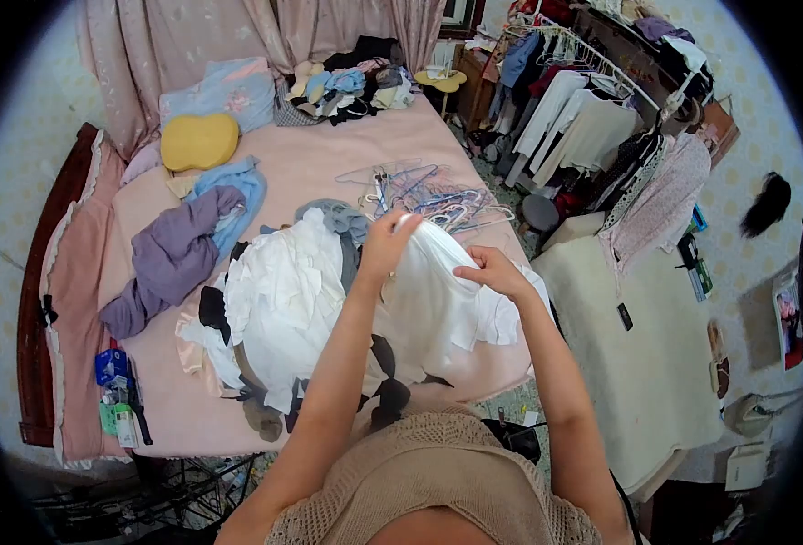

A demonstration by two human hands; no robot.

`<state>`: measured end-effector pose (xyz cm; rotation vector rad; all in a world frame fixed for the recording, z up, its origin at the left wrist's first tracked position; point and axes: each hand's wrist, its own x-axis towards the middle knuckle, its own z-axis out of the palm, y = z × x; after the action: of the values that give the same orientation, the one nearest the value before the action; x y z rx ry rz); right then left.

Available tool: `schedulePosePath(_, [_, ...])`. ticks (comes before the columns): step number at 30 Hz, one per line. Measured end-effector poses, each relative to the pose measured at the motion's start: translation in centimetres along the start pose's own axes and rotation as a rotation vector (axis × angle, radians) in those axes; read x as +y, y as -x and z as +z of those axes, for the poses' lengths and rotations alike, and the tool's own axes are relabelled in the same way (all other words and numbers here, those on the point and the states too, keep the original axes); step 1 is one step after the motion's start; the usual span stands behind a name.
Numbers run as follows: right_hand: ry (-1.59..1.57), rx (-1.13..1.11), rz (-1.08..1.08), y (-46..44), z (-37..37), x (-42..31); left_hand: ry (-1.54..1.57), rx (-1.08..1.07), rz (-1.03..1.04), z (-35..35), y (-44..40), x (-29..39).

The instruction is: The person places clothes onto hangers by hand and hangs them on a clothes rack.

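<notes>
Holding up a thin, smooth white fabric garment (418, 295) in both hands: gripped at its top by the left hand (386, 247), pinched at an edge farther right and lower by the right hand (499, 272). Drawn out between the two in a folded band, slanting down to the right. Hanging loosely below in a soft, pale panel over the pink bed (320, 159). Lying close by on the left in a large crumpled heap of white fabric clothes (283, 291); beyond, in a tangle of blue and white thin hangers (433, 195).
</notes>
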<state>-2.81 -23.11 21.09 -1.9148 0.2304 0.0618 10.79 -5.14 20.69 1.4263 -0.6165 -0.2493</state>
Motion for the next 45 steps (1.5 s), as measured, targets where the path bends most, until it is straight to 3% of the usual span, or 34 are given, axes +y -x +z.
schedulePosePath(5, [0.318, 0.025, 0.145, 0.1, -1.5, 4.4, 0.257, 0.199, -0.168, -3.6, 0.4, -2.2])
schedulePosePath(7, [0.042, -0.061, 0.161, 0.4, -1.2, 5.5, 0.253, 0.140, -0.293, -4.8, 0.9, -3.3])
schedulePosePath(8, [-0.034, -0.114, 0.176, 0.1, -0.9, 6.1, 0.092, 0.069, -0.374, -5.1, 1.5, -4.0])
schedulePosePath(9, [-0.032, -0.125, 0.185, -0.1, -0.5, 6.4, 0.097, 0.078, -0.384, -5.1, 2.2, -4.2])
schedulePosePath(11, [-0.119, -0.106, 0.195, -0.8, 0.2, 7.2, -0.235, -0.082, -0.446, -4.9, 3.6, -4.9])
schedulePosePath(13, [-0.188, -0.156, 0.273, -1.5, 0.4, 8.2, -0.186, -0.113, -0.507, -4.8, 4.6, -5.2])
schedulePosePath(15, [-0.705, 0.071, 0.369, -1.7, 1.2, 9.5, -0.355, -0.335, -0.522, -5.2, 5.3, -5.6])
schedulePosePath(16, [-0.862, 0.020, 0.313, -2.2, 1.1, 10.5, -0.443, -0.349, -0.473, -5.3, 5.6, -7.4])
schedulePosePath(20, [-1.164, 0.132, 0.358, -3.2, 2.5, 12.5, -0.296, -0.344, -0.594, -4.8, 6.0, -8.8])
schedulePosePath(22, [-1.246, 0.302, 0.564, -4.0, 2.9, 13.0, -0.282, -0.344, -0.616, -4.4, 5.7, -9.7])
schedulePosePath(26, [-1.196, 0.149, 0.623, -7.0, 2.9, 15.8, -0.336, -0.261, -0.578, -3.6, 5.4, -13.6])
schedulePosePath(28, [-1.056, 0.167, 0.681, -8.7, 2.9, 17.2, -0.472, -0.010, -0.526, -3.3, 5.3, -15.9])
schedulePosePath(32, [-0.915, 0.072, 0.695, -12.1, 2.0, 20.2, -0.479, 0.116, -0.659, -3.5, 4.8, -21.4])
schedulePosePath(34, [-0.600, -0.017, 0.590, -13.7, 1.8, 21.3, 0.362, 0.437, -0.870, -3.1, 4.6, -23.2])
schedulePosePath(35, [-0.605, -0.020, 0.603, -14.3, 1.9, 21.9, 0.359, 0.440, -0.884, -3.1, 4.5, -24.1])
schedulePosePath(37, [-0.376, -0.041, 0.646, -15.8, 2.2, 22.1, 0.745, 0.514, -0.945, -3.1, 4.0, -24.9])
schedulePosePath(44, [-0.548, -0.078, 0.704, -23.6, 2.6, 28.7, 0.512, 0.559, -1.065, -1.4, 1.8, -25.4])
schedulePosePath(45, [-0.400, -0.123, 0.681, -24.9, 2.8, 30.8, 0.483, 0.588, -1.074, -1.2, 1.6, -25.7])
